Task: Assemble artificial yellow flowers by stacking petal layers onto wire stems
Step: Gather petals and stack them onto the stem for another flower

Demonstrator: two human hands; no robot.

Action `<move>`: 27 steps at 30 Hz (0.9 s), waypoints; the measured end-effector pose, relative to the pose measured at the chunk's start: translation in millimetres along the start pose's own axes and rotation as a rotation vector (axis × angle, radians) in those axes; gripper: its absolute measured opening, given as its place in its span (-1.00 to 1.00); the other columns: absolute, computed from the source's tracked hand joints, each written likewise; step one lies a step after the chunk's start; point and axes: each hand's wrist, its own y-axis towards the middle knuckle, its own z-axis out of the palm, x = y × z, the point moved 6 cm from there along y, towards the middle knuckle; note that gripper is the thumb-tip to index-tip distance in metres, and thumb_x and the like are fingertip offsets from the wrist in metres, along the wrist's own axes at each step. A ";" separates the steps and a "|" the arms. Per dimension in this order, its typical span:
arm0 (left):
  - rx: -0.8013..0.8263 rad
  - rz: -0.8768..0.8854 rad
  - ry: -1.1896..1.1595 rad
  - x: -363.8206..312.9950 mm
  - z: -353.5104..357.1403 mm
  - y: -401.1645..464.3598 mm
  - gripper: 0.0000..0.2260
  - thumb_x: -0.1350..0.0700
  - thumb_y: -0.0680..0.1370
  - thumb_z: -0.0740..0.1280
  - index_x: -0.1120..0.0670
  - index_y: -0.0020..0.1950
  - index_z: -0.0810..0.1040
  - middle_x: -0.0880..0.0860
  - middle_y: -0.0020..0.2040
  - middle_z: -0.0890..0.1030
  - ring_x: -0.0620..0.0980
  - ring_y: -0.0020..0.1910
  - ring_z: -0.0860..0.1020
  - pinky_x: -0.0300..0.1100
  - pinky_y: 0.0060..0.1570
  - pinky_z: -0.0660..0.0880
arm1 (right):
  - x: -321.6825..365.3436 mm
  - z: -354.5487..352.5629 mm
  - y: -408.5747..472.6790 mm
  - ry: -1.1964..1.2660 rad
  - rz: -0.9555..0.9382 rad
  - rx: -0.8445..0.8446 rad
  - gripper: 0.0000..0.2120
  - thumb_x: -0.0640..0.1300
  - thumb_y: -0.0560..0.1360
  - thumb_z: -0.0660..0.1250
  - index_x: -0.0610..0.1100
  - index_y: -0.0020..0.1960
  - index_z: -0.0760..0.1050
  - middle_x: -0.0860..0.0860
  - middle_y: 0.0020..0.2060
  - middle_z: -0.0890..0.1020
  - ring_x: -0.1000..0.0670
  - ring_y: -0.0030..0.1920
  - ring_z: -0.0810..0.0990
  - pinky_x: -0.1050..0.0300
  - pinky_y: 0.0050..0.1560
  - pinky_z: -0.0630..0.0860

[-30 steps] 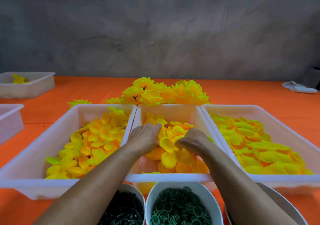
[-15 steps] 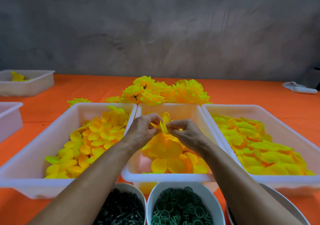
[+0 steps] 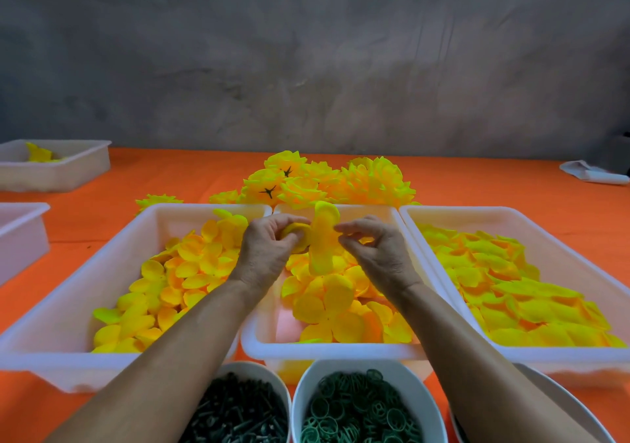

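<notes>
I see both bare forearms reaching forward and converging, the hands raised side by side with a narrow gap between them. My left hand (image 3: 269,245) is turned back-up, its fingers curled in toward the thumb in a pinch. My right hand (image 3: 375,248) mirrors it from the other side, wrist slightly bent, index finger and thumb curved toward each other and the other fingers loosely curled behind.

Arms: two bare forearms, no sleeves in sight
Left hand (image 3: 269,245): no glove, no ring visible
Right hand (image 3: 378,248): no glove, wrist bare
</notes>
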 end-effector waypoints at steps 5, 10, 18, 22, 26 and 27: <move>0.083 -0.037 -0.157 -4.6 5.4 -4.3 -0.85 0.41 0.47 0.34 0.18 -0.18 0.58 0.05 -0.32 0.62 -0.15 -0.39 0.60 -0.27 -0.36 0.57 | -6.0 -5.6 0.5 0.073 0.073 -0.066 -0.72 -0.14 0.34 0.52 -0.19 0.00 0.58 -0.12 -0.07 0.64 -0.05 -0.10 0.59 0.10 -0.10 0.54; 0.145 -0.038 -0.119 -6.4 12.1 -7.6 -0.86 0.38 0.41 0.42 0.18 -0.27 0.55 -0.05 -0.48 0.59 -0.16 -0.50 0.55 -0.30 -0.49 0.50 | -6.0 2.6 -1.4 0.279 0.101 0.013 -0.92 -0.34 0.35 0.47 -0.27 -0.20 0.59 -0.12 -0.34 0.56 -0.01 -0.29 0.46 0.14 -0.29 0.42; 0.109 -0.074 -0.146 -5.4 8.7 -5.8 -0.90 0.24 0.53 0.34 0.19 -0.19 0.58 0.08 -0.38 0.60 -0.04 -0.48 0.57 -0.19 -0.47 0.56 | -8.8 -1.0 -3.2 0.336 0.150 -0.007 -0.87 -0.33 0.47 0.36 -0.32 -0.01 0.62 -0.17 -0.13 0.67 -0.04 -0.15 0.59 0.01 -0.05 0.55; 0.139 -0.085 -0.138 -3.6 10.7 -5.6 -0.92 0.29 0.50 0.36 0.17 -0.19 0.56 0.00 -0.42 0.62 -0.07 -0.48 0.58 -0.22 -0.47 0.55 | -6.7 -0.1 -3.2 0.320 0.143 0.004 -0.82 -0.26 0.56 0.25 -0.28 0.07 0.59 -0.25 -0.04 0.65 -0.05 -0.10 0.58 0.01 -0.06 0.53; 0.134 -0.083 -0.137 -1.9 10.1 -4.9 -0.92 0.30 0.49 0.37 0.16 -0.19 0.56 -0.01 -0.45 0.62 -0.09 -0.49 0.58 -0.27 -0.49 0.53 | -2.6 0.2 -1.4 0.361 0.104 0.006 -0.80 -0.24 0.58 0.21 -0.09 0.13 0.54 -0.11 0.05 0.63 0.18 -0.08 0.60 0.28 -0.04 0.53; 0.136 -0.085 -0.146 -1.8 10.0 -4.7 -0.92 0.31 0.48 0.38 0.17 -0.19 0.55 -0.01 -0.45 0.62 -0.10 -0.50 0.58 -0.28 -0.49 0.52 | -3.5 0.6 -0.7 0.380 0.110 0.011 -0.79 -0.23 0.58 0.22 -0.07 0.15 0.53 -0.05 0.12 0.59 0.18 0.00 0.58 0.28 0.02 0.52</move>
